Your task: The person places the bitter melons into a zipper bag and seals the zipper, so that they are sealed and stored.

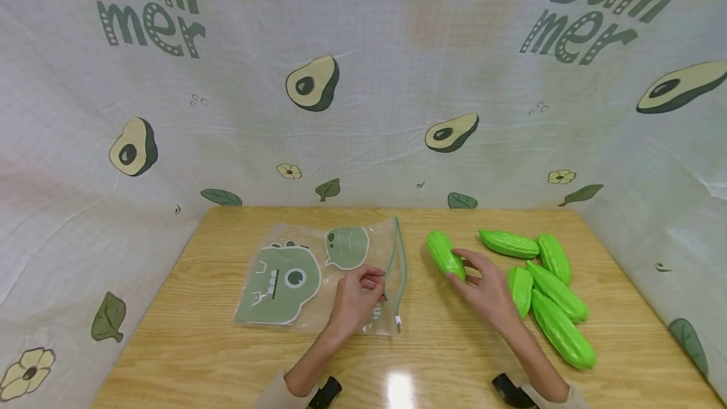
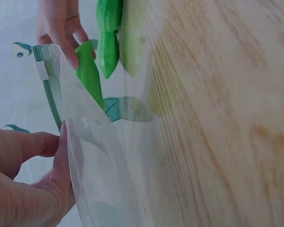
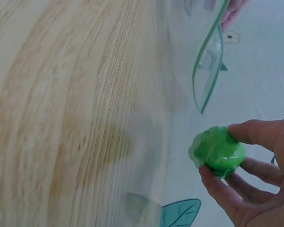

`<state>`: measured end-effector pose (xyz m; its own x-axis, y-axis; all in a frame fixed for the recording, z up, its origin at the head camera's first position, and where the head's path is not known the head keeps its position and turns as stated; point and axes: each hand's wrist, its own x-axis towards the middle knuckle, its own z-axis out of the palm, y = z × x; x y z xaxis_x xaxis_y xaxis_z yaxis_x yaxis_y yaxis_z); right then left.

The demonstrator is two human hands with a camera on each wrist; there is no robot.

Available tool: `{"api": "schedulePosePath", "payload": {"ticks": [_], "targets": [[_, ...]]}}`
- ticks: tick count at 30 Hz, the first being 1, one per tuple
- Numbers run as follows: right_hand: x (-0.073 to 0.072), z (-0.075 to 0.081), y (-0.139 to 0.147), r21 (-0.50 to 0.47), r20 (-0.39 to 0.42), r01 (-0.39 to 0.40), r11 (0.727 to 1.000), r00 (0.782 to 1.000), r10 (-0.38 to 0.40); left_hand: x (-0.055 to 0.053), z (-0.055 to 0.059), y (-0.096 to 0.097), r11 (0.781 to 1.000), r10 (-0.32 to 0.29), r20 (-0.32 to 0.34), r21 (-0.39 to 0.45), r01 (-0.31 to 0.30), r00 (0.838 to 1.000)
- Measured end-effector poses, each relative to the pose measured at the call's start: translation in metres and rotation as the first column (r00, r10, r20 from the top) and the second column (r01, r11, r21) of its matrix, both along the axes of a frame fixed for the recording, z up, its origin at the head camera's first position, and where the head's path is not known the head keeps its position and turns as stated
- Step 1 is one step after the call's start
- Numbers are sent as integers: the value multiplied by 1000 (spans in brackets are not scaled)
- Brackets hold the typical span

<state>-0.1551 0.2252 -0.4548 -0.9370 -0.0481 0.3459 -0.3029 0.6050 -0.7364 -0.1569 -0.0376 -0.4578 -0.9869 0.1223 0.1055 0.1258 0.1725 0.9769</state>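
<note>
A clear slider zip bag (image 1: 318, 289) with green cartoon monster prints lies on the table, its green-edged mouth facing right and parted. My left hand (image 1: 358, 298) pinches the film beside the mouth; in the left wrist view the thumb and fingers (image 2: 42, 144) grip the lifted edge near the white slider (image 2: 41, 71). To the right of the mouth, my right hand (image 1: 483, 283) holds a bright green bitter melon (image 1: 445, 254) between thumb and fingers. The right wrist view shows that bitter melon (image 3: 217, 151) end-on, apart from the bag mouth (image 3: 208, 61).
Several more green bitter melons (image 1: 559, 327) lie in a loose group at the table's right side, beyond my right hand. A pale cloth (image 1: 386, 163) printed with avocados and leaves hangs behind and beside the wooden table (image 1: 187, 346).
</note>
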Motion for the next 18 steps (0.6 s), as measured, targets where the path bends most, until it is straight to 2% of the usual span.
{"api": "schedulePosePath", "payload": {"ticks": [18], "targets": [[4, 5, -11, 5, -57, -65, 998, 996, 65, 1, 1, 0, 1000, -21, 7, 15, 21, 1000]]}}
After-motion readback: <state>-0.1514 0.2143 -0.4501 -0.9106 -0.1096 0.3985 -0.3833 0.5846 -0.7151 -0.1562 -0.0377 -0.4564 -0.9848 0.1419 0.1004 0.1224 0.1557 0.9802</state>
